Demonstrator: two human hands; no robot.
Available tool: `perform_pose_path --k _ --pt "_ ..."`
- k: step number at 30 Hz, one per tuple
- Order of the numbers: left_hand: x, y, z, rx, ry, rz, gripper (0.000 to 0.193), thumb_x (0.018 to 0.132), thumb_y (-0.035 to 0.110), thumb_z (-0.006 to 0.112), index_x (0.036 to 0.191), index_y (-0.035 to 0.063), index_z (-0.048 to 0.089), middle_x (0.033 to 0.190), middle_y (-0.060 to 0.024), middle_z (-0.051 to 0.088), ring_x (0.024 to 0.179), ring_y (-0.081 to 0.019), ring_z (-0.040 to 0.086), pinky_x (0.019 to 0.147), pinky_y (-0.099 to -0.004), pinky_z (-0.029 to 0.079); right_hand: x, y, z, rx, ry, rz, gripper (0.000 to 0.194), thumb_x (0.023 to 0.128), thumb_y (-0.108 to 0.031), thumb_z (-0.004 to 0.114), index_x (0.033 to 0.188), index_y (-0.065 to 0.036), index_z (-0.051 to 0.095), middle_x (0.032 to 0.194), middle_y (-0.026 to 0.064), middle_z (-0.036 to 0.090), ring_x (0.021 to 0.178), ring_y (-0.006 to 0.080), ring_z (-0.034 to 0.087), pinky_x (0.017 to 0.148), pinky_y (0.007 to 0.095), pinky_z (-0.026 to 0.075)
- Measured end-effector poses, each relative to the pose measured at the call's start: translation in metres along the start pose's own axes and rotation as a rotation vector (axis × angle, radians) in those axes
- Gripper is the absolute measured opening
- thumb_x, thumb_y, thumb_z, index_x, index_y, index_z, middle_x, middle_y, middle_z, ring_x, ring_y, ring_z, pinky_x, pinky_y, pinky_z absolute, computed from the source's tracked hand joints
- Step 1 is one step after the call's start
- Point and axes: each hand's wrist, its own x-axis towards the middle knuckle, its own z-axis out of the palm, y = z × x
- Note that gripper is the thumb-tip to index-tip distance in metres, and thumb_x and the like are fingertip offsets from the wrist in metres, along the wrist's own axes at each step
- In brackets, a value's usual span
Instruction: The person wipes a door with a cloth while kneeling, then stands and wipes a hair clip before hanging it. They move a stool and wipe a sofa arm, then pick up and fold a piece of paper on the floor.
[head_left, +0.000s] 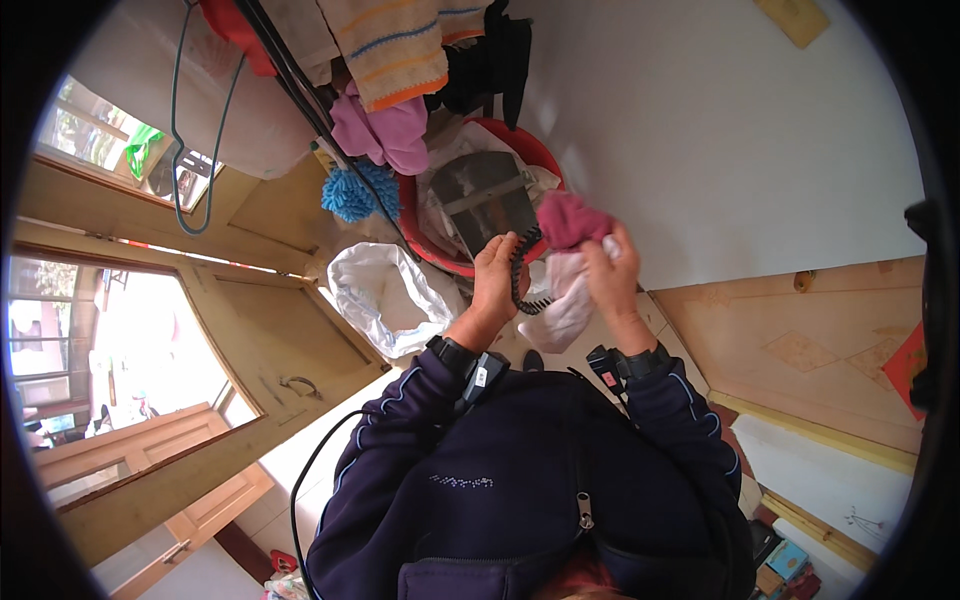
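Note:
In front of my chest, my left hand (496, 281) grips a black toothed plastic hair band (517, 281), which curves down towards a pale pink cloth (562, 300). My right hand (613, 274) holds that pale cloth together with a dark pink cloth (571, 222), bunched at the top. Both cloths hang between the two hands, and the far end of the band lies against the pale one. Just beyond my hands is a red basin (553, 154) with a grey dustpan-like piece (484, 199) and pale plastic in it.
A bin lined with a white bag (352, 334) stands left of my hands. A blue chenille duster (360, 191), a mauve cloth (382, 127) and a striped towel (394, 56) hang beyond it. A wooden door (300, 322) is at left, a white wall (712, 150) at right.

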Motion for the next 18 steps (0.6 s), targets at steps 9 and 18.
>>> perform_pose_path --k 9,18 --pt "0.006 0.004 -0.011 -0.107 0.156 0.151 0.022 0.098 0.024 0.053 0.09 0.0053 0.061 0.083 -0.0025 0.061 0.076 -0.0117 0.057 0.07 -0.0255 0.048 -0.042 -0.005 0.022 -0.366 -0.453 -0.297 0.026 0.076 -0.013 0.063 0.101 -0.008 0.057 0.089 0.017 0.061 0.078 0.0394 0.063 0.065 0.0458 0.051" --pt "0.002 0.004 -0.008 -0.02 0.129 0.232 0.023 0.097 0.028 0.056 0.094 0.006 0.062 0.082 0.0018 0.056 0.077 -0.0075 0.051 0.068 -0.0217 0.042 -0.037 0.007 0.021 -0.641 -0.462 -0.299 0.026 0.075 -0.013 0.061 0.101 -0.011 0.06 0.091 0.0171 0.062 0.073 0.0393 0.063 0.062 0.0457 0.053"
